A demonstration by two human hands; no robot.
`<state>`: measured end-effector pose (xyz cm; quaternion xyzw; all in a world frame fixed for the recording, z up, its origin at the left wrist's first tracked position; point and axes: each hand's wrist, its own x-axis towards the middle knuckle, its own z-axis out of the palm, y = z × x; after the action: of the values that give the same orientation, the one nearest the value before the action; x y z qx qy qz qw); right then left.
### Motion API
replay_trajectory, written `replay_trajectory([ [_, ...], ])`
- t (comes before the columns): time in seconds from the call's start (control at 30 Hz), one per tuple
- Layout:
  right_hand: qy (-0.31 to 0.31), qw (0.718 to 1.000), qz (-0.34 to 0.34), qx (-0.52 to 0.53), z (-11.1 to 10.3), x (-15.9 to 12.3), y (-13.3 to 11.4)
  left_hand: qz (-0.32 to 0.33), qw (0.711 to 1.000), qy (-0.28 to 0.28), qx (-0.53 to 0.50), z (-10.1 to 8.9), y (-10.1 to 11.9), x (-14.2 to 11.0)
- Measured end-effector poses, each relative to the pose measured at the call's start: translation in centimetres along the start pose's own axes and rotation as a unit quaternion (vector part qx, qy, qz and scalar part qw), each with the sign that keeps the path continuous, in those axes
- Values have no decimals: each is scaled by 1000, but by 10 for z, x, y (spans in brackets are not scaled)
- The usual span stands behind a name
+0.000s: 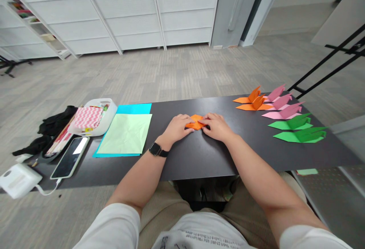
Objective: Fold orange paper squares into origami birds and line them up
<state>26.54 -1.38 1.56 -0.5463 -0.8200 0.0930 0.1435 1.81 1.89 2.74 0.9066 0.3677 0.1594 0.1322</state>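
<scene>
A small folded piece of orange paper (196,122) lies at the middle of the dark table, between my two hands. My left hand (179,128) grips its left edge, thumb below and fingers on top. From the other side my right hand (216,126) holds the right edge in the same manner. My fingers cover both ends of the paper, so its full outline is hidden. To the right stand folded paper birds: orange ones (253,104), pink ones (285,110) and green ones (302,134), set in a slanting row.
Left of my hands lie light green paper (125,133) and blue sheets (135,108) beneath it. Farther left are a white basket (111,114), a phone (70,158) on a cable, a white power bank (19,180) and black cloth (55,121). The dark table (196,161) is narrow.
</scene>
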Motion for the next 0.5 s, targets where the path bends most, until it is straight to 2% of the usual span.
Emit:
replay_trajectory([
  [0.33, 19, 1000, -3, 24, -2, 1, -1, -16, 1000, -6, -7, 5, -5, 2],
  [0.5, 29, 999, -7, 40, 1, 4, 0, -25, 1000, 17, 2, 7, 0, 0],
])
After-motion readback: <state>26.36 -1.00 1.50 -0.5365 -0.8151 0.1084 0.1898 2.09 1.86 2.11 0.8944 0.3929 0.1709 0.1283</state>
